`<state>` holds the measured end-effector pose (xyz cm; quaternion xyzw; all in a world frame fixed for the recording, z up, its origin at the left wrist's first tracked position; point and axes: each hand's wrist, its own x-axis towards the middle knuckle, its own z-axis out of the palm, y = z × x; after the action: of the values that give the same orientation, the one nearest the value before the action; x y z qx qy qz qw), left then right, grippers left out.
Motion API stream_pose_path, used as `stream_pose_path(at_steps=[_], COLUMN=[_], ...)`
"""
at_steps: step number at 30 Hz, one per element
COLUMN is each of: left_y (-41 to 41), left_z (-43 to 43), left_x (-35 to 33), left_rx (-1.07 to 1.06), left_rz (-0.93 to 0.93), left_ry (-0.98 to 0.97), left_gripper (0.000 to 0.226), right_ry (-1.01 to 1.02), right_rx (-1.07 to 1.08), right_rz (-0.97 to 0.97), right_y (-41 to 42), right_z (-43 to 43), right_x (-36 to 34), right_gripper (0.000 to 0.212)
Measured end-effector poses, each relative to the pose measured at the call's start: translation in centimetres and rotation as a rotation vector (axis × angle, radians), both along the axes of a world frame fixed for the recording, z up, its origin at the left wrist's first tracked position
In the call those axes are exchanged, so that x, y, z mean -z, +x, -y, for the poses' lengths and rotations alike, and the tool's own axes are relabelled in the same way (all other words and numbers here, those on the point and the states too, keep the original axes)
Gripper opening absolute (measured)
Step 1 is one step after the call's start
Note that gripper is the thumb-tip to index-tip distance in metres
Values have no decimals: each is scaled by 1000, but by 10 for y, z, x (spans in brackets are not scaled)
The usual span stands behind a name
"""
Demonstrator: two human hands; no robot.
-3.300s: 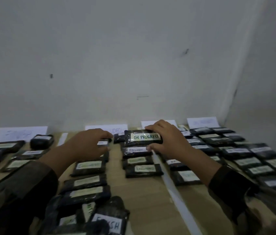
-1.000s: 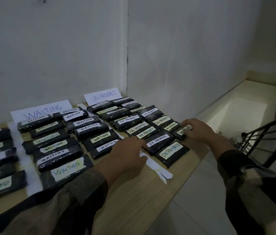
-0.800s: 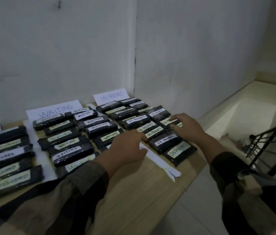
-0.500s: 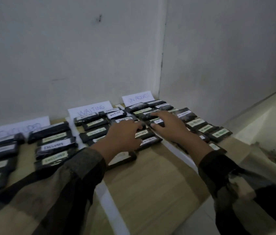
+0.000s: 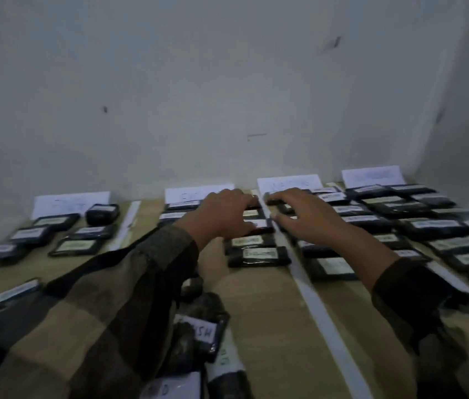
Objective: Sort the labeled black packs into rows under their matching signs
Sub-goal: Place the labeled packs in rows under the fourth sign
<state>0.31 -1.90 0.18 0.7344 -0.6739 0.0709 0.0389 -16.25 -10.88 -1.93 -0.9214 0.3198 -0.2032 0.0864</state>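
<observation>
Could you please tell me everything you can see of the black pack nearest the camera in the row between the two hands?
The pack is a flat oblong in glossy black wrap; the handwriting on its pale top label is blurred. It lies on the wooden table, long side across, against the next pack. Its right end reaches the white strip. Neither the left hand nor the right hand touches it.

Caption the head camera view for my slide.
Left hand and right hand reach over rows of labeled black packs below paper signs on a wooden table.
</observation>
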Motion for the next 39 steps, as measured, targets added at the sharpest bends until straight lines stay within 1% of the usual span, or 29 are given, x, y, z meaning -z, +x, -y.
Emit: stream_pose_path(at_steps=[4, 8, 13, 16, 19, 27, 30, 35, 39], left_y=[56, 107, 153, 171, 186, 213, 224, 234, 238], left_z=[-48, -103, -171, -205, -234, -285, -301, -316, -322], left_x=[-10, -13, -7, 0, 10, 30, 35, 47, 58], left_rx=[-117, -257, -401, -489, -581, -681, -729, -775, -791], left_rz=[-61, -99, -165, -199, -229, -295, -331, -385, -404], left_ry=[1, 23, 33, 44, 59, 17, 5, -14, 1], left_gripper=[50, 56, 48, 50, 50, 41, 41, 39, 42], right_ry=[-3, 0, -23, -12, -12, 8, 6, 16, 50], right_rx=[-133, -268, -438, -516, -557, -642, -664, -723, -720], right_rz=[-39, -64, -136, -185, -233, -358, -381, -475, -515], right_y=[50, 98, 155, 185, 211, 264, 281, 307, 324], right_z=[-32, -62, -100, -122, -141, -177, -187, -202, -214], right_x=[-5, -6, -4, -2, 1, 19, 21, 28, 30], right_gripper=[50, 48, 47, 47, 45, 38, 38, 41, 42])
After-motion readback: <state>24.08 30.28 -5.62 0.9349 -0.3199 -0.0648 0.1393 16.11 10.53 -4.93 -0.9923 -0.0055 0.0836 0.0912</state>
